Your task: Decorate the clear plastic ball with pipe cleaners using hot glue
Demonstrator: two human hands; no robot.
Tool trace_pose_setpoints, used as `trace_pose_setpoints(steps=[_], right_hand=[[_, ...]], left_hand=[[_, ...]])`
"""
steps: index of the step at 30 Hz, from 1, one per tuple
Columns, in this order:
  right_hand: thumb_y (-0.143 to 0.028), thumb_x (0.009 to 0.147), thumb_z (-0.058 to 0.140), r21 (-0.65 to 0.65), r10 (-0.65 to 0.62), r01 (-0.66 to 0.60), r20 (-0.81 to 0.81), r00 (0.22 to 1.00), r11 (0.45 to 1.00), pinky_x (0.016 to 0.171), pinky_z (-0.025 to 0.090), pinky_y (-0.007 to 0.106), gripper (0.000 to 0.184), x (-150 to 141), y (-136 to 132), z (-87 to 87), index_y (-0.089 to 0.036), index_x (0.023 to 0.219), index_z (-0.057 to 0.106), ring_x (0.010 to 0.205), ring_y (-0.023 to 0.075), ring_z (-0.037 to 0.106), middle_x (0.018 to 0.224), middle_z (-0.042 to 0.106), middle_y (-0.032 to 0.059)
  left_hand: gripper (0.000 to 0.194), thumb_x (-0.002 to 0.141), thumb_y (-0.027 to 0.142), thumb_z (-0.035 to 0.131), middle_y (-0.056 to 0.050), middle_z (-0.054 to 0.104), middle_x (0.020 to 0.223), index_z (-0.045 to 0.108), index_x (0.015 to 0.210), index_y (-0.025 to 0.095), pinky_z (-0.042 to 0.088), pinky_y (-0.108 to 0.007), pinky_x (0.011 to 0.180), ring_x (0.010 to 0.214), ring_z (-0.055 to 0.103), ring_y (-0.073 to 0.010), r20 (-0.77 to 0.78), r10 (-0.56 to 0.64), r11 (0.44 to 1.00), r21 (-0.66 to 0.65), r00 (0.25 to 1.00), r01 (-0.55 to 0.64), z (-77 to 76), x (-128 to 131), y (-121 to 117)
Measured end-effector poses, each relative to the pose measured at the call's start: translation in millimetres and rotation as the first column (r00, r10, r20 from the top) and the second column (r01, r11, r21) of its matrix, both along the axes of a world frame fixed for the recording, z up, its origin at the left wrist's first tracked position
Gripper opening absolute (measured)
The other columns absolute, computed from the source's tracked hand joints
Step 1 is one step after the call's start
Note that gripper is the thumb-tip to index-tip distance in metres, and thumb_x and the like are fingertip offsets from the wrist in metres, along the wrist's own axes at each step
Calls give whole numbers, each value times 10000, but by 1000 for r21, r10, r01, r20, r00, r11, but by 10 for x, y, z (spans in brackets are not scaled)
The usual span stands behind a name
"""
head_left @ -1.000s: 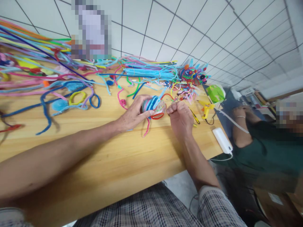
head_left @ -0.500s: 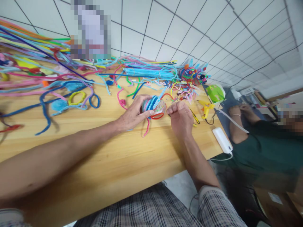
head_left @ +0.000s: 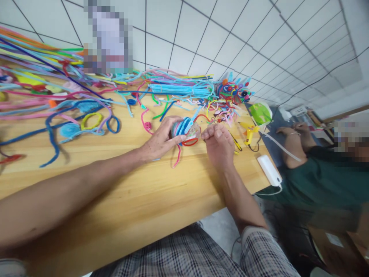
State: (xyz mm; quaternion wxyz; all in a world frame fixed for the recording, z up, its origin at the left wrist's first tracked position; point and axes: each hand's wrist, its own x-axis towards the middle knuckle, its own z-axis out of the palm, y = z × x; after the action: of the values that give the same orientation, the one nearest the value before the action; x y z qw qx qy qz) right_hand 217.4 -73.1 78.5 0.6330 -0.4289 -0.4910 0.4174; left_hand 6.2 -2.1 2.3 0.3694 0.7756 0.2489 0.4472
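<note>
Blue pipe cleaners (head_left: 182,127) already banded part of the clear rounded form (head_left: 193,131), the rest largely bare, my left fingers (head_left: 180,139) gripping it, my right fingers (head_left: 208,133) curled together alongside!

From here I can't tell whether the right fingers (head_left: 218,133) pinch anything. The left fingers (head_left: 180,139) hide one side of the wrapped piece (head_left: 182,129). Far left of them, a blue stem (head_left: 25,135) runs out of my view.

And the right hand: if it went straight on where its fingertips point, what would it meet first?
Probably the partly wrapped round piece held by the left hand, though depth is unclear.
</note>
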Motion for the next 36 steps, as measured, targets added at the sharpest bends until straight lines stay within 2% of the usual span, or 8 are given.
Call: trace_pose_setpoints(steps=[7, 12, 18, 23, 28, 36], right_hand=[[-630, 844, 825, -19, 80, -80, -48, 996, 997, 749, 619, 389, 469, 53, -1, 7, -285, 807, 510, 759, 183, 588, 854, 547, -9], [-531, 807, 908, -17, 95, -97, -90, 991, 995, 673, 574, 321, 540, 77, 4, 13, -272, 756, 438, 706, 143, 515, 840, 509, -27], [-424, 753, 1009, -16, 131, -138, -219, 967, 990, 652, 544, 260, 467, 1, -43, 79, -272, 783, 569, 645, 112, 456, 748, 482, -63], [-469, 707, 1042, -17, 121, -129, -236, 964, 992, 653, 557, 278, 456, -21, -57, 82, -291, 839, 643, 636, 124, 453, 740, 514, -67], [-475, 738, 1027, -13, 161, -171, -273, 948, 985, 671, 552, 273, 407, 9, -51, 66, -302, 891, 692, 637, 116, 447, 751, 508, -69], [-572, 788, 963, -20, 174, -182, -208, 963, 983, 655, 531, 319, 440, 15, -57, 61, -300, 854, 625, 629, 139, 404, 750, 436, -60]], left_hand=[[590, 1055, 587, 671, -144, 599, 1521, 518, 1513, 247, 502, -548, 1243, 1434, 590, -325, -9, -6, 1000, -19, 1000, 6, 30, -11, -11], [583, 1058, 566, 675, -147, 597, 1522, 516, 1518, 245, 502, -555, 1245, 1437, 590, -328, -1, -13, 1000, -21, 1000, 13, 29, -11, -11], [580, 1061, 550, 680, -147, 590, 1520, 512, 1522, 240, 493, -563, 1256, 1437, 594, -328, 12, -18, 999, -27, 1000, 18, 19, -5, -18], [577, 1053, 531, 694, -147, 593, 1515, 517, 1519, 240, 517, -554, 1229, 1437, 594, -331, 19, -16, 999, -37, 1000, 17, 7, -4, -16], [570, 1056, 518, 693, -148, 593, 1517, 512, 1517, 237, 515, -562, 1229, 1433, 596, -330, 15, -18, 999, -27, 1000, 18, -3, -2, -7], [555, 1056, 501, 699, -150, 596, 1506, 520, 1510, 236, 529, -565, 1214, 1427, 598, -330, 21, -25, 999, -38, 999, 25, 5, -2, -13]])
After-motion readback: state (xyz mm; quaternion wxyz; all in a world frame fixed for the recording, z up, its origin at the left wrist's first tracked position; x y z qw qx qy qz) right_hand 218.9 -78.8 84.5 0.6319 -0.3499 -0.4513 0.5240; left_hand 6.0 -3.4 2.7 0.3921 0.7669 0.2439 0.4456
